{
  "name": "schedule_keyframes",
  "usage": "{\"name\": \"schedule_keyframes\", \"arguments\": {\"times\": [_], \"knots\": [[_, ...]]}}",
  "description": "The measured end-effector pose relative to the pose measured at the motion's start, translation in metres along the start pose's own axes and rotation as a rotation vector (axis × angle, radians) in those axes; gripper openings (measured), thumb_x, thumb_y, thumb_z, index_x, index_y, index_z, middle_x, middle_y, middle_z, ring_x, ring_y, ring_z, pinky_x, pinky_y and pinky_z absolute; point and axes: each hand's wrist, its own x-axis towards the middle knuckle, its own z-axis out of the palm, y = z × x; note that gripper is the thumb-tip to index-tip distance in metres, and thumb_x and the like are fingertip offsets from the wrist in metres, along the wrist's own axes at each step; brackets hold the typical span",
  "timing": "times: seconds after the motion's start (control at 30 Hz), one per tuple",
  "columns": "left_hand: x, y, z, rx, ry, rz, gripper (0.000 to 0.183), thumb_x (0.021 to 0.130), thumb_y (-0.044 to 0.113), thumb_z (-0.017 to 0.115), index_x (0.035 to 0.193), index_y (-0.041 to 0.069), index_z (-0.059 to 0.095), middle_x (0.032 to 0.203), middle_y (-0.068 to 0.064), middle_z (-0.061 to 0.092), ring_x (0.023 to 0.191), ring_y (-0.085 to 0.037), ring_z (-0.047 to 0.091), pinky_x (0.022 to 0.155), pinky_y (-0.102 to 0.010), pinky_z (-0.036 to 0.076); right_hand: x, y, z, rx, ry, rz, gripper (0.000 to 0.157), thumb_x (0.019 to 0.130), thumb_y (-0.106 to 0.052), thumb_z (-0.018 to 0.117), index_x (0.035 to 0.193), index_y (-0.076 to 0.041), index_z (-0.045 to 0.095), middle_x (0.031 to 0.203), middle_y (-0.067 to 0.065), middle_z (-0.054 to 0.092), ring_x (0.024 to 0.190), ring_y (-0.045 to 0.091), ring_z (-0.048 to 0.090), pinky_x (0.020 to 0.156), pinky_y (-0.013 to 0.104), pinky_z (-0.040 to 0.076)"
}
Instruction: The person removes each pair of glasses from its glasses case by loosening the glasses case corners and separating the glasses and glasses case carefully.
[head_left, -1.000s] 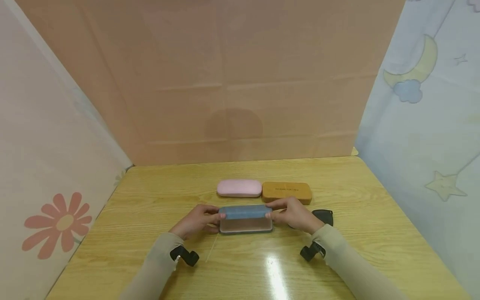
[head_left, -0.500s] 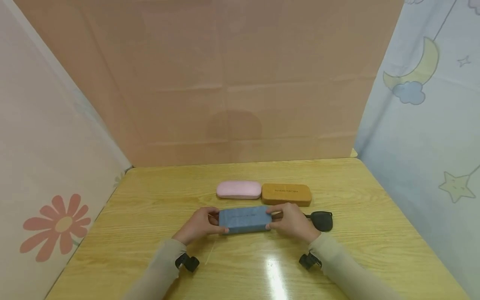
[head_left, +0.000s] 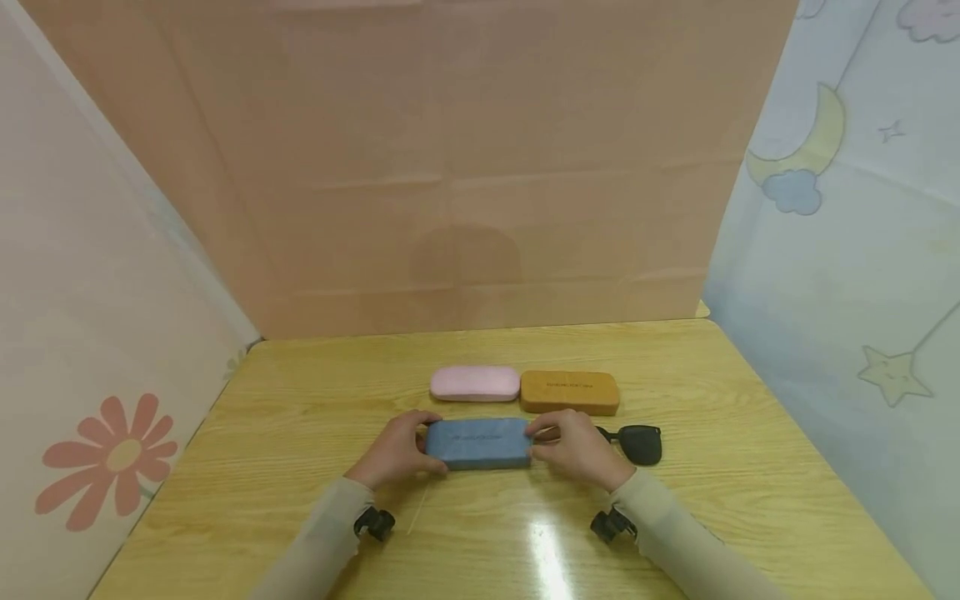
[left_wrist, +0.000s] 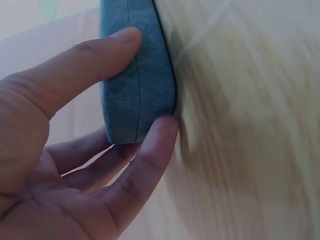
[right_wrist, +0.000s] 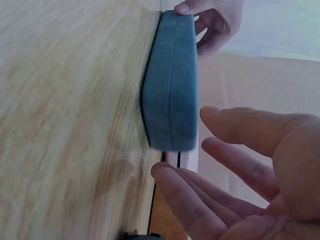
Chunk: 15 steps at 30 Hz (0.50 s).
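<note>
A closed blue glasses case [head_left: 478, 443] lies flat on the wooden table [head_left: 300, 400] in front of me. My left hand [head_left: 408, 450] grips its left end, with the thumb [left_wrist: 115, 42] on one face and a finger [left_wrist: 160, 135] curled round the end. My right hand [head_left: 558, 446] is at the right end. In the right wrist view its fingers [right_wrist: 235, 125] are spread and relaxed, just off the blue case [right_wrist: 170, 85]. Black sunglasses [head_left: 637, 442] lie right of that hand.
A pink case [head_left: 475, 383] and a tan case [head_left: 570, 392] lie side by side just beyond the blue one. Cloth-covered walls stand close on the left, back and right of the table.
One second ago the blue case's lid stood raised over its tray; both hands pressed it down. The case is now closed and slightly further left, and the right hand's fingers have loosened.
</note>
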Motion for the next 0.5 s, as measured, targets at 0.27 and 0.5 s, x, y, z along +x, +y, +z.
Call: {"name": "schedule_keyframes", "arguments": {"times": [0.27, 0.5], "knots": [[-0.007, -0.016, -0.023, 0.016, 0.010, -0.103, 0.077, 0.067, 0.018, 0.094, 0.135, 0.007, 0.060, 0.117, -0.007, 0.063, 0.087, -0.017, 0.058, 0.071, -0.033, 0.051, 0.000, 0.002, -0.006, -0.070, 0.018, -0.003, 0.019, 0.090, -0.016, 0.075, 0.106, -0.007, 0.075, 0.109, 0.008, 0.073, 0.091, 0.022, 0.072, 0.072, 0.034, 0.058], [-0.012, -0.040, -0.061, 0.085, -0.021, -0.142, 0.080, 0.069, 0.014, 0.092, 0.140, 0.004, 0.055, 0.134, -0.016, 0.058, 0.097, -0.023, 0.062, 0.074, -0.037, 0.053, -0.001, 0.006, -0.008, -0.093, 0.033, -0.007, 0.018, 0.091, -0.016, 0.074, 0.107, -0.008, 0.075, 0.108, 0.007, 0.073, 0.084, 0.015, 0.070, 0.069, 0.031, 0.057]]}}
